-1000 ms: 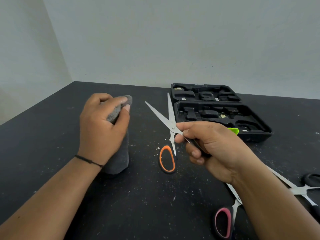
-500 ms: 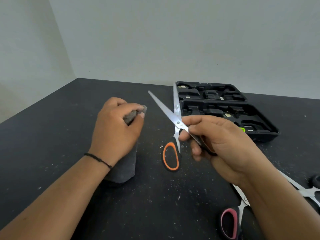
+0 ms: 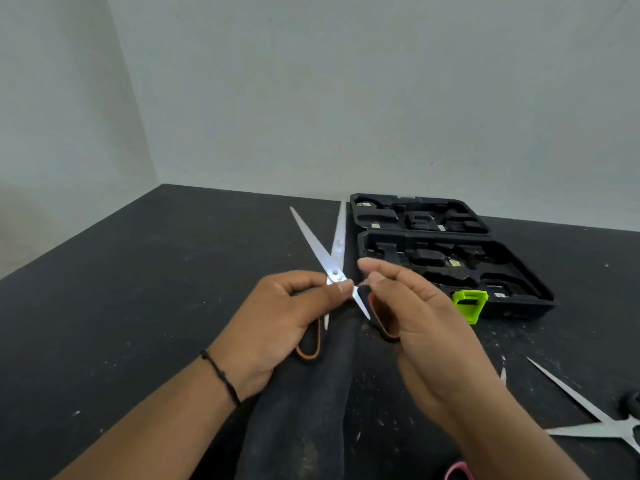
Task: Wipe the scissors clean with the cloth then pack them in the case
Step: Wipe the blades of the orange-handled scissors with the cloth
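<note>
The orange-handled scissors (image 3: 333, 252) are lifted over the black table (image 3: 145, 306), blades spread in a V that points away from me. My left hand (image 3: 287, 317) pinches them at the pivot with thumb and forefinger; one orange loop shows below that hand. My right hand (image 3: 426, 327) grips the other orange loop with curled fingers. The dark grey cloth (image 3: 311, 396) hangs down from under my left hand, between both wrists; how it is held is hidden. The open black case (image 3: 519, 271) lies just beyond my right hand.
A green latch (image 3: 469, 304) sticks out of the case's near wall. Another pair of scissors (image 3: 588, 419) lies open at the right edge of the table. A pink handle (image 3: 457, 473) shows at the bottom edge. White specks litter the table. Walls stand close behind and to the left.
My left hand came across with the cloth and took hold of the scissors at the pivot. My right hand shifted its hold to the handle loop. The cloth now hangs under the scissors.
</note>
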Tool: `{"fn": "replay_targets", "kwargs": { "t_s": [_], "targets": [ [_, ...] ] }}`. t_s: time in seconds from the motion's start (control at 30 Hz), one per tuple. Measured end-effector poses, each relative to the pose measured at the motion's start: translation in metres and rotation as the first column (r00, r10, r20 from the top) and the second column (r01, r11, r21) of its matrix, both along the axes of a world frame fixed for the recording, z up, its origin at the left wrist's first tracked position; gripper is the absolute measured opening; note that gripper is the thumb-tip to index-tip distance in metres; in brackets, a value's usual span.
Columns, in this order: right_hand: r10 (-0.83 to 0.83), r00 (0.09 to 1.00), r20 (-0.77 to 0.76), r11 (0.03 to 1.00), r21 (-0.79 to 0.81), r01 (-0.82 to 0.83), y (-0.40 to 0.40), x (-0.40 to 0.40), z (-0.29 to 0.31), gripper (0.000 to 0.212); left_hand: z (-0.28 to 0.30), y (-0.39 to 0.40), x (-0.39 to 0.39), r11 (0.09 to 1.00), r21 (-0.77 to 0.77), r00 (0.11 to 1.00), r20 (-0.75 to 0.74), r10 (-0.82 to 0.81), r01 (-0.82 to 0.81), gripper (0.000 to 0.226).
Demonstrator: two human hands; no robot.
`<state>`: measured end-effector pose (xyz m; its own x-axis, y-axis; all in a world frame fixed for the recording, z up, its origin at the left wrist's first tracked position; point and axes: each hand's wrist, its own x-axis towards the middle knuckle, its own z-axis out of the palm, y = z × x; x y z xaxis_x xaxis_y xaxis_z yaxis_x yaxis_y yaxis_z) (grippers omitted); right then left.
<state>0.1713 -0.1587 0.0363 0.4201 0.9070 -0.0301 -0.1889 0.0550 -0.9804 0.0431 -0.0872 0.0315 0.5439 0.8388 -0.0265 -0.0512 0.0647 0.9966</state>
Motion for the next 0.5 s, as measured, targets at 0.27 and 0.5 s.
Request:
{"fn": "replay_targets", "kwargs": {
  "t_s": [0.27,0.5],
  "targets": [
    [0.107,0.984,-0.140,0.973,-0.187,-0.132,0.007,0.006,-0.008,0.041,0.001,0.008,-0.001,0.968,-0.233,0.978,0.162,0.132,-0.092,0.018],
    [0.239,0.958,-0.157,0.971,0.023,-0.238,0.005,-0.007,-0.013,0.029,0.006,0.010,-0.004,0.950,-0.306,0.963,0.267,0.024,0.061,0.024]
  ]
}}
